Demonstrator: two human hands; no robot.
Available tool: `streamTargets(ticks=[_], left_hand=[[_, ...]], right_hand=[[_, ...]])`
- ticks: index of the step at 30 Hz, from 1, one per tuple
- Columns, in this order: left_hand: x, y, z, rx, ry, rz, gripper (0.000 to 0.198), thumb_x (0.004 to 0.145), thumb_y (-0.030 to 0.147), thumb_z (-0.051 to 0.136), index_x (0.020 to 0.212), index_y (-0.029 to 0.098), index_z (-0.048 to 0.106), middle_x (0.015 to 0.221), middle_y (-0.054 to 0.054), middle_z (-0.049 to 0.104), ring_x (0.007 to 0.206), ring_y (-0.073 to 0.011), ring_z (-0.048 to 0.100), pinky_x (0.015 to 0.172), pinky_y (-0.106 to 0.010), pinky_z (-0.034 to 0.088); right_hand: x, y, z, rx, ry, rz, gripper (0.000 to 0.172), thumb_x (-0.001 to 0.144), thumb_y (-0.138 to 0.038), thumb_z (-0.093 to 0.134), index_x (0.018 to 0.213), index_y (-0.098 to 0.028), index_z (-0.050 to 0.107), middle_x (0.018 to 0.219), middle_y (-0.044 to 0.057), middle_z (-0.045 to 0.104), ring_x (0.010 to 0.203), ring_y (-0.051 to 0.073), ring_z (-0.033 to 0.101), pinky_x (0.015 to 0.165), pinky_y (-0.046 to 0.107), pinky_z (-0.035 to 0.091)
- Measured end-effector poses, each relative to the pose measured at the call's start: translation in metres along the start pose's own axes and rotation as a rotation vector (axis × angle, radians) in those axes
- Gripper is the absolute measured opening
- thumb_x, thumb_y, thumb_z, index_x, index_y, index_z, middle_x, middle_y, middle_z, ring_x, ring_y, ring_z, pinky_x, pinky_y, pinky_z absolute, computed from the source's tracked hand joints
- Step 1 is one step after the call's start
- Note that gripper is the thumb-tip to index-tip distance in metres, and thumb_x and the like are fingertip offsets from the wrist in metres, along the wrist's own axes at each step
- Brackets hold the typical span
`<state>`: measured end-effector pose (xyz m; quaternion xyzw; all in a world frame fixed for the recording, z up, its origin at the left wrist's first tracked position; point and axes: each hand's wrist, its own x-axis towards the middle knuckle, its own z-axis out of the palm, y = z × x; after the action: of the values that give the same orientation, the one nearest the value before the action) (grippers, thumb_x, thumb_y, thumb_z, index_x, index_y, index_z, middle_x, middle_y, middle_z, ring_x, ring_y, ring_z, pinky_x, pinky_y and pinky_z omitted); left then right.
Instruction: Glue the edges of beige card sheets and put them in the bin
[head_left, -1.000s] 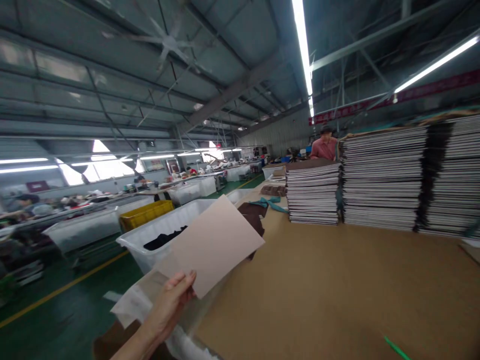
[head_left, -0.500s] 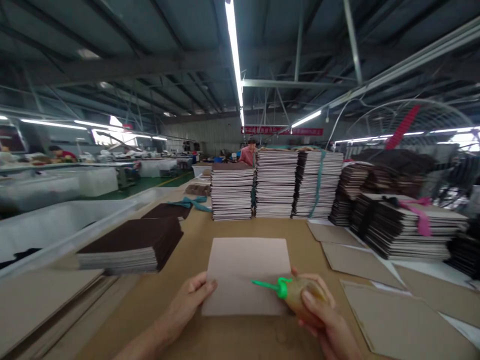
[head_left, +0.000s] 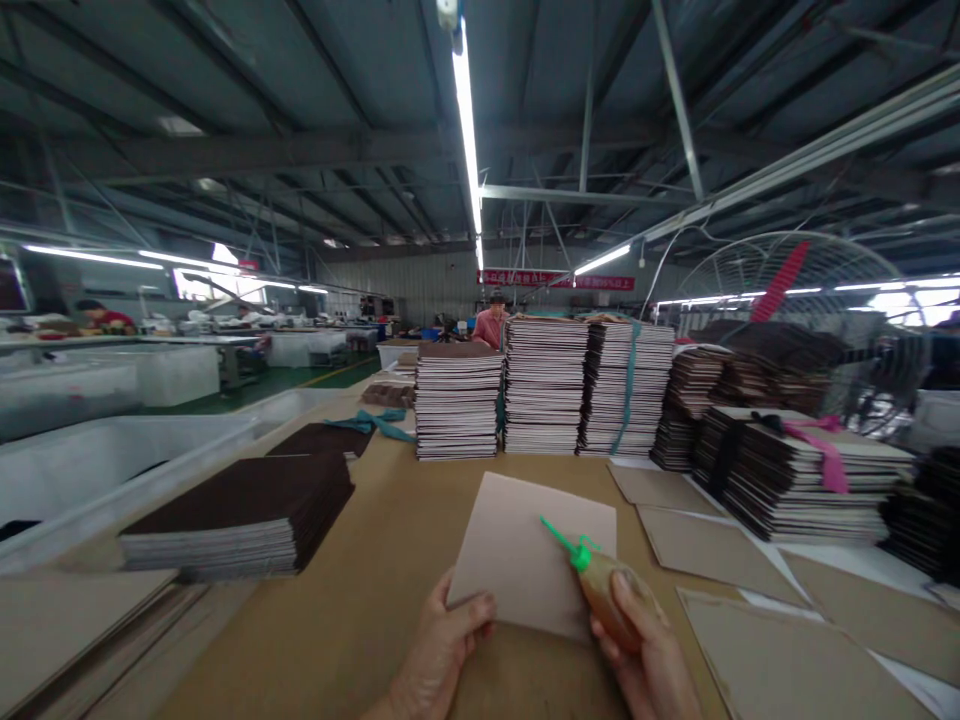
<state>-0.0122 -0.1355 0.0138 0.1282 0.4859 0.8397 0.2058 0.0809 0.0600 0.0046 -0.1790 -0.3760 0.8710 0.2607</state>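
A pale pinkish-beige rectangular board (head_left: 525, 555) is held above the brown tabletop, turned at an angle. My left hand (head_left: 450, 635) grips its near left corner, thumb on top and fingers underneath. In my right hand (head_left: 645, 640) is a squeeze bottle (head_left: 611, 598) of amber-brown liquid with a green nozzle (head_left: 564, 540). The nozzle points up and left over the board; whether its tip touches the surface I cannot tell. My right thumb lies along the bottle's side, and the fingers wrap beneath it.
Tall stacks of dark-covered boards (head_left: 457, 405) line the table's far side. A dark brown pile (head_left: 247, 510) lies at the left, beside a white bin (head_left: 172, 450). Loose grey-brown boards (head_left: 810, 650) spread at the right, near a pink-tied stack (head_left: 795, 480). A person (head_left: 489, 325) is behind the stacks.
The board has turned clockwise and shifted right. My left hand has moved right to its near corner. The bottle's nozzle now points more steeply away from me. The camera view has tilted up slightly.
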Motion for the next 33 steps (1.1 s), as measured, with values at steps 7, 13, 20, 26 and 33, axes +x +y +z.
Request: streamTargets(ticks=[7, 13, 20, 26, 33], left_hand=[[0.016, -0.023, 0.022, -0.122, 0.127, -0.129, 0.03, 0.066, 0.021, 0.08, 0.089, 0.013, 0.065, 0.091, -0.008, 0.067, 0.078, -0.0186, 0.062, 0.06, -0.027, 0.055], [0.063, 0.0, 0.003, -0.252, 0.195, -0.003, 0.022, 0.079, 0.016, 0.068, 0.099, 0.015, 0.06, 0.1, -0.008, 0.067, 0.074, -0.0164, 0.064, 0.057, -0.027, 0.057], [0.08, -0.003, -0.029, -0.355, 0.261, 0.059, 0.018, 0.078, 0.011, 0.068, 0.094, 0.016, 0.061, 0.099, -0.006, 0.066, 0.08, -0.0172, 0.064, 0.064, -0.032, 0.06], [0.078, -0.008, -0.033, -0.32, 0.215, 0.079, 0.021, 0.068, 0.007, 0.076, 0.085, 0.01, 0.065, 0.088, -0.008, 0.066, 0.079, -0.0172, 0.061, 0.072, -0.033, 0.059], [0.073, -0.005, -0.033, -0.171, 0.065, 0.143, 0.036, 0.074, 0.025, 0.073, 0.107, 0.013, 0.063, 0.107, -0.013, 0.066, 0.092, -0.0228, 0.061, 0.073, -0.031, 0.054]], right_hand=[[0.001, 0.003, 0.002, 0.073, 0.032, 0.017, 0.058, 0.054, -0.041, 0.09, 0.097, -0.019, 0.058, 0.091, -0.001, 0.062, 0.069, 0.014, 0.059, 0.053, 0.021, 0.055], [-0.003, -0.013, -0.01, 0.145, 0.087, -0.033, 0.05, 0.057, -0.038, 0.088, 0.095, -0.022, 0.06, 0.097, -0.001, 0.062, 0.073, 0.015, 0.06, 0.055, 0.021, 0.056], [-0.01, -0.035, 0.012, -0.049, 0.038, -0.127, 0.05, 0.06, -0.043, 0.084, 0.099, -0.024, 0.059, 0.105, 0.0, 0.056, 0.083, 0.017, 0.056, 0.059, 0.022, 0.057], [0.006, -0.023, 0.087, -0.535, -0.329, -0.303, 0.054, 0.07, -0.051, 0.074, 0.109, -0.023, 0.05, 0.076, -0.001, 0.057, 0.056, 0.015, 0.051, 0.04, 0.019, 0.041], [0.047, 0.04, 0.12, -0.829, -0.471, -0.6, 0.045, 0.074, -0.048, 0.069, 0.106, -0.021, 0.053, 0.091, 0.002, 0.059, 0.079, 0.02, 0.056, 0.07, 0.03, 0.048]])
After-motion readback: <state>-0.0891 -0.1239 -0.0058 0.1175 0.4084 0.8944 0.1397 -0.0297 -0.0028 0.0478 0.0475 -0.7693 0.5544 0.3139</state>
